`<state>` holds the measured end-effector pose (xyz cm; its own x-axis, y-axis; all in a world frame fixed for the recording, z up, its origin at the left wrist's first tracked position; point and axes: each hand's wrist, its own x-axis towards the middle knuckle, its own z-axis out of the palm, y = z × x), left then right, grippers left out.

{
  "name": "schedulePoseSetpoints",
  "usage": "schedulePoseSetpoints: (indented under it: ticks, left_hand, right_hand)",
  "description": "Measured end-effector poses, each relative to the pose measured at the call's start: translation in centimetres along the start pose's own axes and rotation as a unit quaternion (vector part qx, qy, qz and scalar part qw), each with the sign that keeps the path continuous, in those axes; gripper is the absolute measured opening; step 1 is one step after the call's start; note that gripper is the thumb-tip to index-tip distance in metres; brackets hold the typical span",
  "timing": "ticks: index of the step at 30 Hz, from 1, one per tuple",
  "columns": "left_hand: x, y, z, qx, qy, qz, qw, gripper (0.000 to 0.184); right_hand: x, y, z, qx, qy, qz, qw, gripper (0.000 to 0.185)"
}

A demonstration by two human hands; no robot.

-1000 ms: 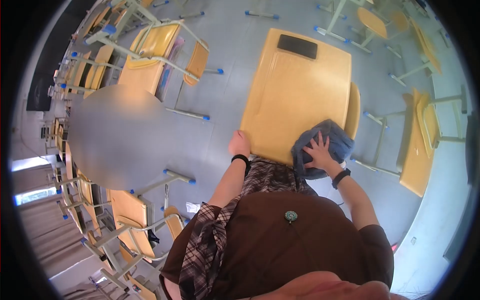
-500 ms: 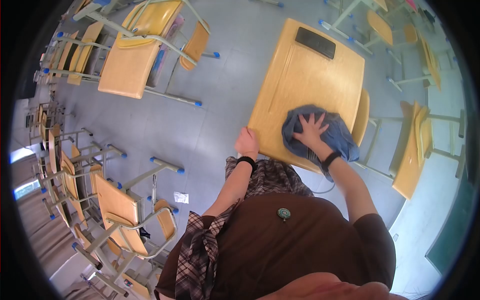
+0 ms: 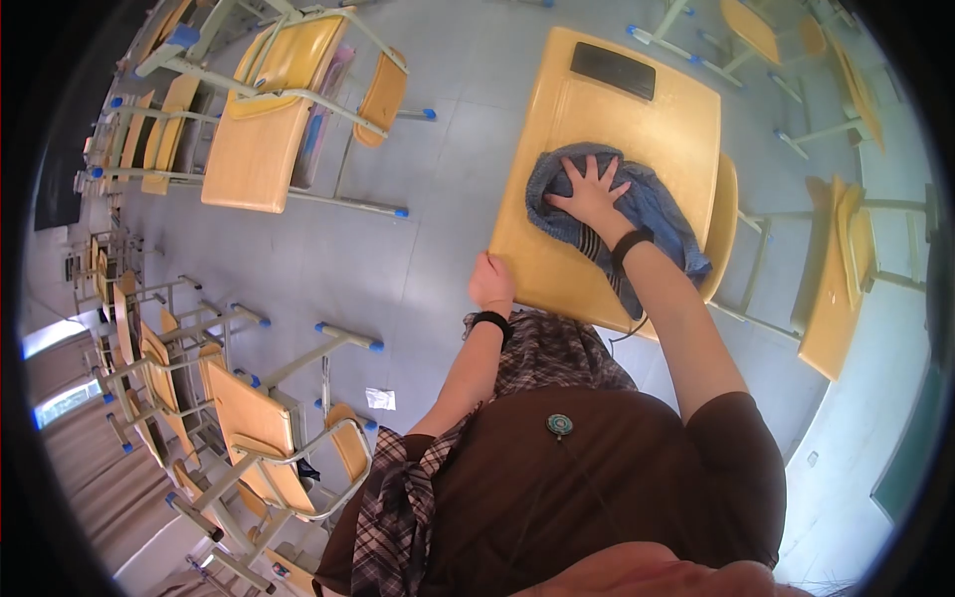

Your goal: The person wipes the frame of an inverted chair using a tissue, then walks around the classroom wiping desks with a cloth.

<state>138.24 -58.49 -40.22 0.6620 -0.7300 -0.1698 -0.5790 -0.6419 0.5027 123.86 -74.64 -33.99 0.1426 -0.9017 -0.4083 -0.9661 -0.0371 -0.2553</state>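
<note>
My right hand (image 3: pixel 590 191) presses down on a crumpled blue-grey cloth (image 3: pixel 665 214), its fingers spread wide. The cloth lies on a wooden school desk (image 3: pixel 647 124) and has a band of dark stripes; one end hangs over the near edge, by a thin dark cord. At the desk's near left corner, my left hand (image 3: pixel 490 284) is closed round the edge. Part of its fingers is hidden from view. A dark, flat rectangular object (image 3: pixel 613 71) rests at the far end of the desktop.
A chair (image 3: pixel 723 229) stands against the desk's right side. Other desks (image 3: pixel 254 164) and chairs stand to the left, one chair (image 3: pixel 288 60) upturned on a desktop. A white scrap (image 3: pixel 380 399) lies on the floor. More furniture (image 3: pixel 836 289) lines the right wall.
My right hand has slid the cloth away from me and leftward over the desktop, spreading it out more. My left hand stays at the corner.
</note>
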Motion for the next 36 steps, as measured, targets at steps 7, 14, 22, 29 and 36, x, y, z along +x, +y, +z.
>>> schedulePoseSetpoints:
  ticks: [7, 14, 22, 29, 36]
  left_hand:
    - [0.2, 0.0, -0.1, 0.018, -0.005, -0.006, 1.0, 0.032]
    - [0.1, 0.8, -0.7, 0.017, -0.02, -0.017, 1.0, 0.032]
    - [0.3, 0.2, -0.4, 0.021, -0.021, 0.002, 1.0, 0.03]
    - [0.0, 0.6, -0.5, 0.027, -0.017, -0.005, 0.999, 0.03]
    - [-0.1, 0.5, -0.4, 0.038, 0.002, 0.009, 0.999, 0.029]
  right_hand:
    - [-2.4, 5.5, 1.8, -0.046, 0.071, -0.119, 0.989, 0.066]
    - [-14.3, 13.6, 2.8, -0.103, 0.082, -0.158, 0.979, 0.066]
    - [-20.5, 16.3, 4.9, -0.097, 0.044, -0.114, 0.988, 0.064]
    - [-18.1, 16.4, 5.5, -0.059, 0.054, -0.108, 0.991, 0.066]
    - [-13.3, 15.1, 2.6, -0.082, -0.03, -0.099, 0.991, 0.072]
